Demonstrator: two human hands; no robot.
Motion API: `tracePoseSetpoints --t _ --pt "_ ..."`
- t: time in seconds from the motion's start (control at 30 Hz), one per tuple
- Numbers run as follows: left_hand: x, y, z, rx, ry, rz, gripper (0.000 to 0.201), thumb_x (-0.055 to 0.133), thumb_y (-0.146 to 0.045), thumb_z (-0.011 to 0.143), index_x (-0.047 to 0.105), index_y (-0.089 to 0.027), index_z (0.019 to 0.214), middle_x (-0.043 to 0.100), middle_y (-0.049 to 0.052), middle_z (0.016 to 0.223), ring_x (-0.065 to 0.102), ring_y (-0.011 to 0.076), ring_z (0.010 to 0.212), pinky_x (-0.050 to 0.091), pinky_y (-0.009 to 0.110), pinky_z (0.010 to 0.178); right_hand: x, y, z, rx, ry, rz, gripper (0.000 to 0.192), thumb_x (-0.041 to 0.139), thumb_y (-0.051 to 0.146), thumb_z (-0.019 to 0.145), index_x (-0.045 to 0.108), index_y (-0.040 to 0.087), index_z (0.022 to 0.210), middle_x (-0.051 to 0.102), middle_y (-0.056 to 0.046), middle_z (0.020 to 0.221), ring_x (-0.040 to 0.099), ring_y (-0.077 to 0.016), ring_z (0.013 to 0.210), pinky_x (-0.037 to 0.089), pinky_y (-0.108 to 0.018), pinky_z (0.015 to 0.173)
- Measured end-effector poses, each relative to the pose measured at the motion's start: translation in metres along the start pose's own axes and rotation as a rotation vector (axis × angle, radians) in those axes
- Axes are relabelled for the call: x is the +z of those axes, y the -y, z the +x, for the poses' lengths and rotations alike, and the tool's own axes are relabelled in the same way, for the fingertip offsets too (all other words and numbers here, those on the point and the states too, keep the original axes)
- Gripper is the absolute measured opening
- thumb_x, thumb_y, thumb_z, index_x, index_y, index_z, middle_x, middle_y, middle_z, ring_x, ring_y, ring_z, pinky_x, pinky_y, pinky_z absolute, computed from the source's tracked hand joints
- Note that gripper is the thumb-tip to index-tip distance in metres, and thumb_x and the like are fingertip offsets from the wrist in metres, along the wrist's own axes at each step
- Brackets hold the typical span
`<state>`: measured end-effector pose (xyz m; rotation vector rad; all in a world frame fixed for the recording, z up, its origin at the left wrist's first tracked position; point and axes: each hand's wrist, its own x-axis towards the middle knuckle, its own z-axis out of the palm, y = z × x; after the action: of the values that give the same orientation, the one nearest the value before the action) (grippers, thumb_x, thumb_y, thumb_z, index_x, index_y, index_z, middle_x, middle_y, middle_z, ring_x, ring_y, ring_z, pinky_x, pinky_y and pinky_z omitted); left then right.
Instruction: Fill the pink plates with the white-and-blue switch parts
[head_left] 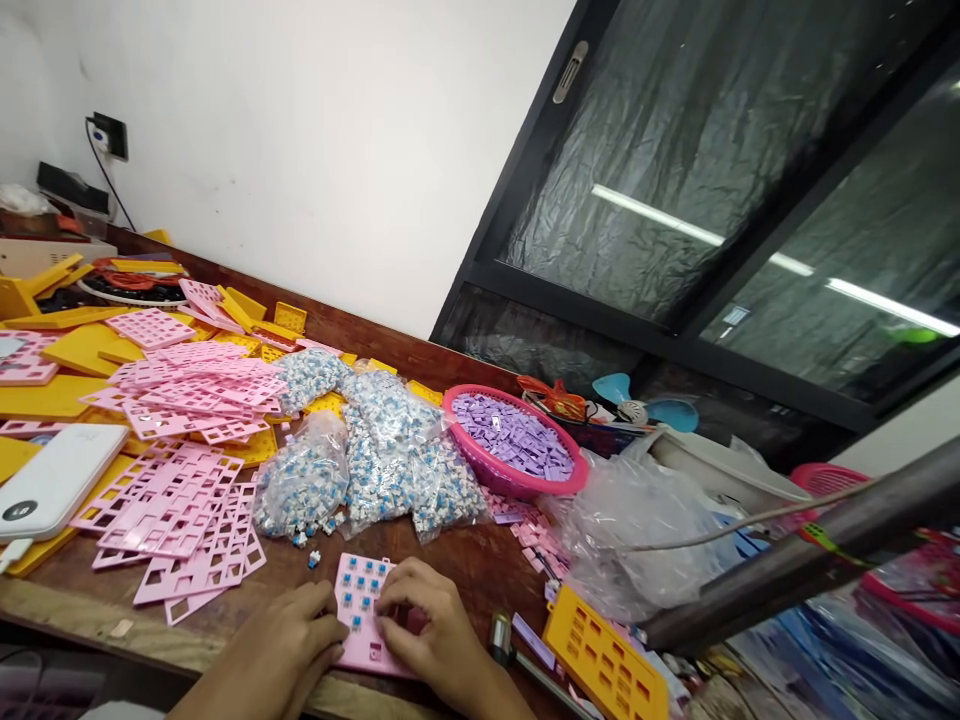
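A pink keypad plate (373,655) lies at the table's front edge, with several blue key switches (365,602) seated in its upper part. My left hand (296,635) holds the plate's left side, its fingers drawn together at the edge. On the right side, my right hand (431,620) has its fingers curled and its fingertips down on the plate among the switches. Whatever lies under those fingertips is hidden. Just beyond the plate are a loose key switch (313,559) and a clear bag of blue-and-white switches (304,475).
Pink perforated plates (176,500) are piled at left, beside a white power bank (60,475). More bagged switches (390,440) sit behind. A pink basket (517,490) holds purple pieces. A yellow plate (607,655) and a screwdriver-like tool (500,638) lie at right.
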<state>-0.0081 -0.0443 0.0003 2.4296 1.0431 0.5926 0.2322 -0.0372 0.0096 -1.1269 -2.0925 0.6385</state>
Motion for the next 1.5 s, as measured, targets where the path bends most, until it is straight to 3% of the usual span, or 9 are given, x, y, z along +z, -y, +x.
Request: tracePoseSetpoints --t 0.17,0.47,0.73,0.87,1.0,1.1,1.2,1.33,1.5 --pt "0.007 0.002 -0.001 0.040 0.005 0.112 0.028 0.049 -0.024 0.102 0.075 -0.025 0.094 0.072 0.005 0.096 0.070 0.0186 0.087 0.048 0.026 0.073 -0.001 -0.004 0.000 0.005 -0.004 -0.042 0.010 0.073 0.022 0.088 0.080 0.023 0.096 0.077 -0.006 0.091 0.069 -0.0199 0.088 0.052 -0.031 0.083" --pt "0.022 0.005 -0.004 -0.114 -0.041 0.065 0.021 0.058 -0.014 0.095 0.073 -0.026 0.086 0.073 0.000 0.095 0.067 0.0188 0.089 0.044 0.029 0.076 -0.003 -0.001 0.003 0.045 0.005 -0.034 0.007 0.075 0.024 0.089 0.082 0.023 0.088 0.076 -0.004 0.083 0.067 -0.0188 0.081 0.050 -0.030 0.077" --pt "-0.002 -0.012 -0.001 -0.220 0.039 -0.053 0.020 0.059 -0.015 0.092 0.074 -0.025 0.083 0.072 0.000 0.100 0.064 0.0199 0.100 0.042 0.030 0.081 -0.001 -0.005 0.001 0.029 0.038 -0.125 0.012 0.071 0.030 0.095 0.081 0.024 0.093 0.072 -0.006 0.090 0.063 -0.0218 0.091 0.048 -0.033 0.080" --pt "-0.013 0.004 -0.003 -0.248 -0.042 -0.196 0.013 0.064 -0.022 0.091 0.076 -0.028 0.094 0.071 -0.001 0.101 0.066 0.0172 0.097 0.046 0.027 0.083 -0.001 -0.006 0.002 0.022 0.078 -0.150 0.011 0.070 0.027 0.096 0.080 0.025 0.093 0.070 -0.005 0.090 0.062 -0.0216 0.090 0.047 -0.033 0.081" --pt "-0.013 0.030 0.003 -0.285 -0.259 -0.028 0.028 0.047 -0.024 0.103 0.073 -0.026 0.112 0.070 0.005 0.114 0.065 0.0208 0.105 0.048 0.033 0.094 0.000 -0.007 0.001 0.008 0.072 -0.161 0.011 0.069 0.026 0.095 0.079 0.025 0.092 0.070 -0.005 0.091 0.062 -0.0213 0.090 0.047 -0.034 0.081" --pt "-0.008 0.035 0.012 -0.276 -0.210 0.120 0.035 0.047 -0.014 0.100 0.071 -0.027 0.123 0.070 0.006 0.123 0.064 0.0248 0.112 0.048 0.039 0.097 0.000 -0.008 -0.001 0.009 0.044 -0.137 0.009 0.070 0.026 0.094 0.079 0.025 0.094 0.070 -0.006 0.092 0.064 -0.0214 0.089 0.048 -0.034 0.082" --pt "-0.008 0.028 0.017 -0.308 -0.120 0.213 0.032 0.049 -0.009 0.097 0.074 -0.024 0.110 0.072 0.006 0.115 0.065 0.0270 0.108 0.049 0.041 0.092 0.000 -0.007 0.002 -0.004 -0.038 -0.096 0.012 0.067 0.027 0.095 0.078 0.023 0.097 0.071 -0.007 0.094 0.065 -0.0214 0.090 0.050 -0.033 0.082" --pt "-0.015 0.024 0.012 -0.407 -0.111 0.178 0.027 0.045 -0.010 0.099 0.070 -0.020 0.094 0.072 0.007 0.100 0.066 0.0250 0.098 0.048 0.038 0.085 0.003 0.005 0.028 -0.008 -0.019 -0.161 0.014 0.065 0.027 0.095 0.076 0.021 0.099 0.073 -0.007 0.094 0.067 -0.0214 0.089 0.050 -0.032 0.080" --pt "-0.019 0.035 0.000 -0.378 -0.147 0.016 0.025 0.043 -0.015 0.099 0.065 -0.022 0.110 0.069 0.008 0.109 0.064 0.0247 0.107 0.047 0.038 0.093 0.023 0.018 0.090 0.082 0.117 -0.373 0.013 0.067 0.024 0.093 0.079 0.025 0.095 0.080 -0.003 0.093 0.071 -0.0203 0.086 0.048 -0.028 0.078"
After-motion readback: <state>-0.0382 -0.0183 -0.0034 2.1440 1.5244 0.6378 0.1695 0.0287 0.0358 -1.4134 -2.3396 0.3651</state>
